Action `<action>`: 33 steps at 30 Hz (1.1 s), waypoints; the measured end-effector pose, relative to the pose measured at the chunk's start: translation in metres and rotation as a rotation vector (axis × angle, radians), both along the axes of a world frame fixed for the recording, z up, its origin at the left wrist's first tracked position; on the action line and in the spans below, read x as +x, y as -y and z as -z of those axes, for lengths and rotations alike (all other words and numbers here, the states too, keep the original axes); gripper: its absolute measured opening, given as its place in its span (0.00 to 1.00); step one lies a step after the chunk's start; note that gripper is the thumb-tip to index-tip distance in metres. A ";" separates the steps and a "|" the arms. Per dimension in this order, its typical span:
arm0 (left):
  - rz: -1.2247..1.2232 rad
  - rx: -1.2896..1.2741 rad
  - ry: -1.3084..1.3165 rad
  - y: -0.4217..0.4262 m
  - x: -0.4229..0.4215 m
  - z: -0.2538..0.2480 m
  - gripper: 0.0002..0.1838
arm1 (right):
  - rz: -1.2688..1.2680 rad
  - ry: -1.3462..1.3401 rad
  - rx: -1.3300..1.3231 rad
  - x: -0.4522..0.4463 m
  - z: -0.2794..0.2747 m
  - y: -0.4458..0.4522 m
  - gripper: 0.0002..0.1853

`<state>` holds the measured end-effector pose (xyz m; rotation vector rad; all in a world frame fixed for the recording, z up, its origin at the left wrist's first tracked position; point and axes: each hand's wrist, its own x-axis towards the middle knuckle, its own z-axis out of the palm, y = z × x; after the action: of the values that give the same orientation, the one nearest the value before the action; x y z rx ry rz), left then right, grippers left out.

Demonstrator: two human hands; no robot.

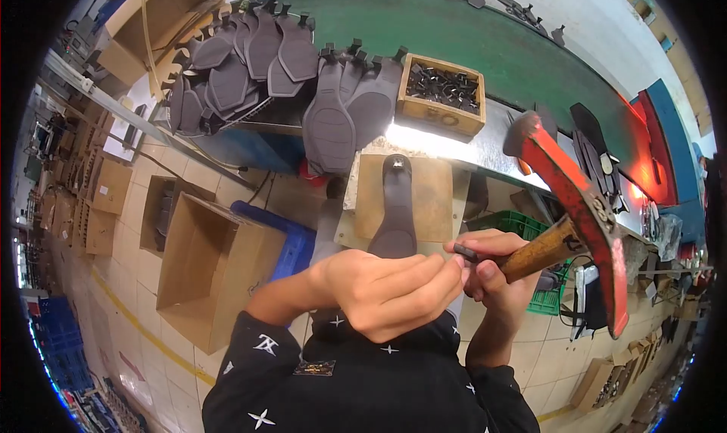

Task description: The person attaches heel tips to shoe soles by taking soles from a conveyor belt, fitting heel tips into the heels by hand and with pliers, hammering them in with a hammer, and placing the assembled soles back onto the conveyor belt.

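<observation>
In the head view my right hand (496,274) is closed around the wooden handle of a hammer (587,194) with a worn red head. Its fingertips are also at a small dark piece (465,253), perhaps a heel tip. My left hand (394,293) is pinched, and its fingertips meet the same piece from the left. Beyond the hands, a dark shoe sole (397,206) with a heel lies on a square wooden board (369,194). A shiny spot shows at the sole's far end. The inner fingers of both hands are partly hidden.
Several dark heeled soles (329,123) are piled on the metal bench at the back left. A wooden box (441,116) holds many small black pieces. Behind runs a green conveyor belt (515,77). More soles (594,157) lie at right; a cardboard box (204,263) stands on the floor.
</observation>
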<state>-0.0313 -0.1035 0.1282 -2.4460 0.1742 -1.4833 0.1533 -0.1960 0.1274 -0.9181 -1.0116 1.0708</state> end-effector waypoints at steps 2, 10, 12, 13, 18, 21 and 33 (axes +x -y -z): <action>-0.005 0.090 -0.040 -0.008 -0.001 0.007 0.09 | 0.014 0.100 0.021 0.001 0.008 -0.006 0.13; -0.009 0.266 -0.317 -0.033 -0.013 0.012 0.09 | -0.107 0.088 -0.317 0.014 0.030 -0.024 0.09; 0.034 0.248 -0.342 -0.041 -0.012 0.019 0.09 | -0.120 0.065 -0.336 0.012 0.036 -0.033 0.08; 0.054 0.246 -0.358 -0.047 -0.011 0.025 0.09 | -0.116 0.034 -0.314 0.009 0.040 -0.038 0.07; -0.385 -0.999 0.244 -0.072 0.003 0.087 0.21 | 0.042 0.237 -0.279 0.012 0.055 -0.092 0.09; -0.247 -1.198 0.047 -0.098 0.005 0.130 0.21 | -0.034 0.387 -0.304 0.015 0.059 -0.121 0.11; -0.009 -1.505 0.002 -0.106 -0.002 0.141 0.18 | -0.085 1.087 0.263 0.004 0.062 -0.141 0.17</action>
<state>-0.0332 0.0029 -0.0123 -3.3380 -1.4560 -1.9527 0.1575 -0.0547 0.0656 -1.2582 -2.0334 0.4178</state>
